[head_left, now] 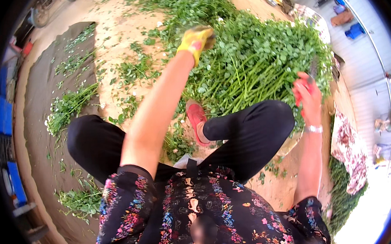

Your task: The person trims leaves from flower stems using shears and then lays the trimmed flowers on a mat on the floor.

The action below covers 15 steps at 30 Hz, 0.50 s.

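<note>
My left hand (196, 41), in a yellow glove with a dark palm, reaches over the near-left side of a big heap of cut leafy green stems (254, 61). Its fingers are blurred and partly hidden, so whether they hold a stem cannot be made out. To the right of the heap, my right hand (309, 100) is closed around a red-handled blade tool (313, 68). The dark blade points up and away from me, beside the leaves. Many of the heap's stems lie side by side, with their bare ends toward my knee.
Small bunches (73, 104) with white flowers lie on a dark cloth (47, 156) at the left. Loose leaves litter the tan floor (113, 69). A red shoe (196, 122) of mine touches the heap. Flowered fabric (347, 154) lies at the right, beside more greenery (343, 198).
</note>
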Motion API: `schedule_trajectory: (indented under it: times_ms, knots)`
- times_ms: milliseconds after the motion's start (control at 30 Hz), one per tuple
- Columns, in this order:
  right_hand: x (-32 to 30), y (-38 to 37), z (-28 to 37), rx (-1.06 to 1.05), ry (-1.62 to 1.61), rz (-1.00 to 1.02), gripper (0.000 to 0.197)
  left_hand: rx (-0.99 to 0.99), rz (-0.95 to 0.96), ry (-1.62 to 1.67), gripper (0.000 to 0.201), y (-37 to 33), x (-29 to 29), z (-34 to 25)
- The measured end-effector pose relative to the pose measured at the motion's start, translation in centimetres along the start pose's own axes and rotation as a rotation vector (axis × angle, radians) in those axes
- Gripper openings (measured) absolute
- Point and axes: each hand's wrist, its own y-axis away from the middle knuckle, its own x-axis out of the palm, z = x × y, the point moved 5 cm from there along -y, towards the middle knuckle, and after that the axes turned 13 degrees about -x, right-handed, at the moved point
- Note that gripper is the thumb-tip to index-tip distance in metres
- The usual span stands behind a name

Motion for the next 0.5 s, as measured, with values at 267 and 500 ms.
schedule_trajectory:
  times_ms: [267,500]
  knots:
    - [18.2,-15.0,-15.6,-0.124,0.738,0.474,0.027,-0.317,-0.181,0.432,0.019,-3.2,-9.7,15.4]
    - [24.2,-14.7,-21.4,-0.027,0.855,0.632,0.021,-0.382,-0.398,0.548,0.021,-1.9,-18.8,18.9]
